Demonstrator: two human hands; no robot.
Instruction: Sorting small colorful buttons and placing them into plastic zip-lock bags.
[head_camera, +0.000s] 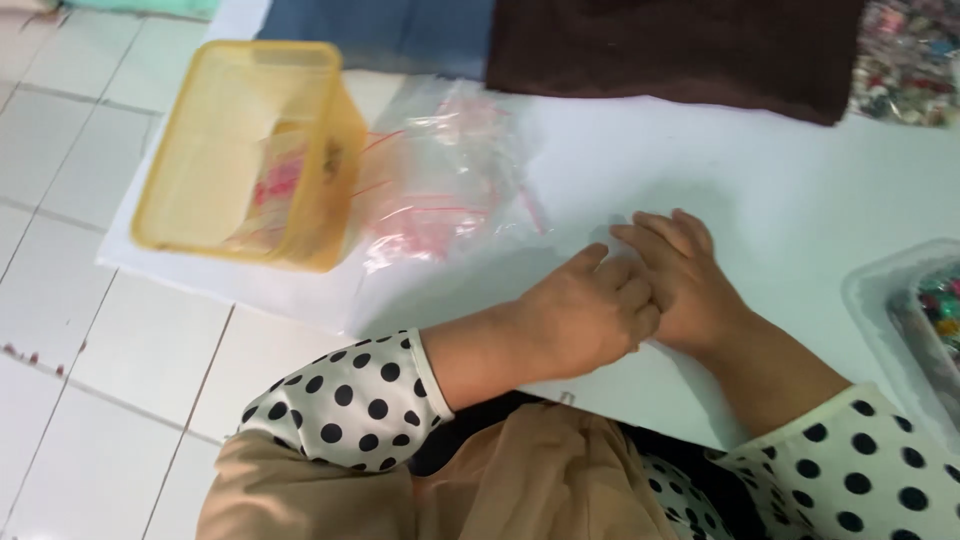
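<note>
My left hand (585, 312) rests knuckles-up on the white sheet (700, 180), its fingers curled in and touching my right hand. My right hand (683, 277) lies flat, palm down, fingers stretched out and pointing toward the upper left. Whatever may be pinched between the two hands is hidden. Both sleeves are white with black dots. A pile of clear zip bags with red seal lines (445, 180) lies just beyond the hands, to the left.
A yellow plastic basket (250, 150) holding pink bits stands at the left edge of the sheet. A dark brown cloth (680, 50) and a blue cloth (390, 30) lie at the far side. A clear container with colourful small items (915, 320) sits right. White floor tiles lie left.
</note>
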